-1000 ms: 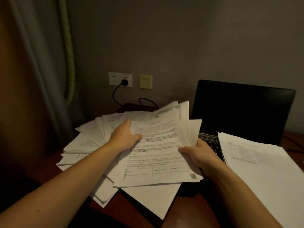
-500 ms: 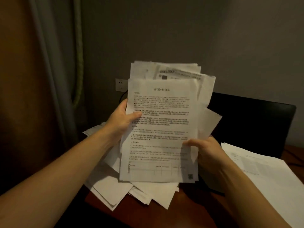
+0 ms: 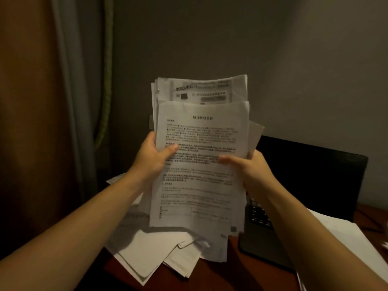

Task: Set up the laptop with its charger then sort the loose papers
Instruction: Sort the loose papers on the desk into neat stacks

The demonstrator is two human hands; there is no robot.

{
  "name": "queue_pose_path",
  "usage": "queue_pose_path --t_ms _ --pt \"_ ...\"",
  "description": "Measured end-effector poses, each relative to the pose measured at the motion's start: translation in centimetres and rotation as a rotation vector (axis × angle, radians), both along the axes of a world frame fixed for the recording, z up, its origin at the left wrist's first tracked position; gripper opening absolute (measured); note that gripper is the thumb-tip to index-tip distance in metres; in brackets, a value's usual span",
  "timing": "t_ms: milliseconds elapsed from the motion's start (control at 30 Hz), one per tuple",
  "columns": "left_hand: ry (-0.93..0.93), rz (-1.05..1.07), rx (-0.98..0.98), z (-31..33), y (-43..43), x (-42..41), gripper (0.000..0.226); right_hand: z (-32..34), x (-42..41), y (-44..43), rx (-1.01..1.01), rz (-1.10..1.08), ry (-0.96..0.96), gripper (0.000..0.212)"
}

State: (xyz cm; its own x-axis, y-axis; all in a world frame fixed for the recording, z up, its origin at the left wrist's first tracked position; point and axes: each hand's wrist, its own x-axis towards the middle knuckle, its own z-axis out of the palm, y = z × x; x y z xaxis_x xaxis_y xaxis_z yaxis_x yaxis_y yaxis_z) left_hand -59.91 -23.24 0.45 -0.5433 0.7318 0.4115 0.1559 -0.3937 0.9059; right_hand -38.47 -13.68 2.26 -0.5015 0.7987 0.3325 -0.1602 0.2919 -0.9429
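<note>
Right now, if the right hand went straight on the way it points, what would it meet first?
The stack that the right hand grips, thumb across the front sheet. Beyond it, probably the wall, though depth is unclear.

Dim grey wall (image 3: 231, 38); curtain (image 3: 69, 101) left
</note>
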Motion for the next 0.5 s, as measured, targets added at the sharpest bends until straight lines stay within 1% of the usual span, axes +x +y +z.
queue_pose_path --t_ms 133,267,367,500 --pt "0.026 0.022 0.053 1.6 -0.2 -0.6 0.032 2.6 -0.1 0.7 0.054 0.068 0.018 0.042" --pt "-0.016 0.011 -0.001 -0.1 -0.2 -0.6 0.035 1.1 0.1 0.8 0.041 0.039 0.015 0.047" --pt "-0.052 -0.036 -0.022 -1.0 0.1 -0.4 0.038 -0.1 0.0 0.8 0.022 -0.001 0.020 0.041" --pt "-0.048 -0.031 0.060 1.1 0.5 -0.1 0.031 2.1 -0.2 1.2 0.070 -0.008 0.052 0.033"
